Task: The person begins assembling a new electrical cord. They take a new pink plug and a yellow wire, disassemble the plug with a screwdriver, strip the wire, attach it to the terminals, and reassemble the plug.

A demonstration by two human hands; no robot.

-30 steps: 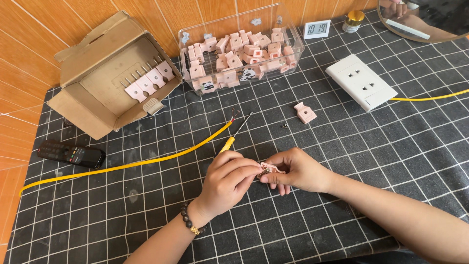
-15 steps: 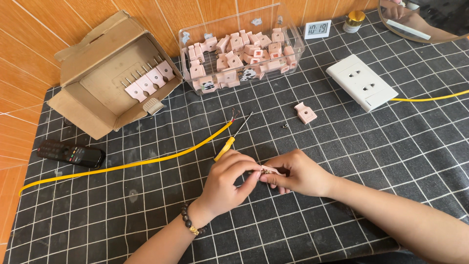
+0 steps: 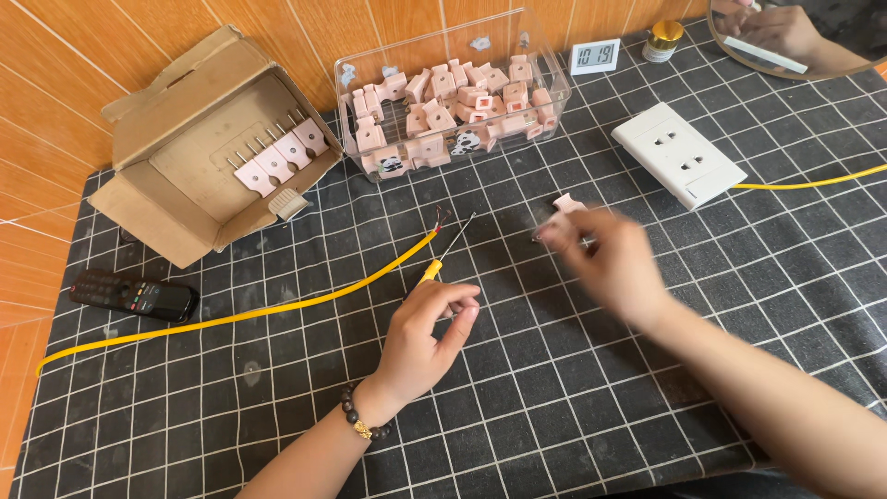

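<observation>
We reach right hand (image 3: 605, 263), blurred, fingers pinched on pink plug piece (image 3: 562, 205) beside loose one; left hand (image 3: 427, 325) curled loosely, resting near screwdriver (image 3: 442, 259) for quick pickup; grip uncertain

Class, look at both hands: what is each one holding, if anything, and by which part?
The left hand pinches something too small to identify. The right hand is blurred, fingers at a pink plug piece; a hold cannot be told.
</observation>
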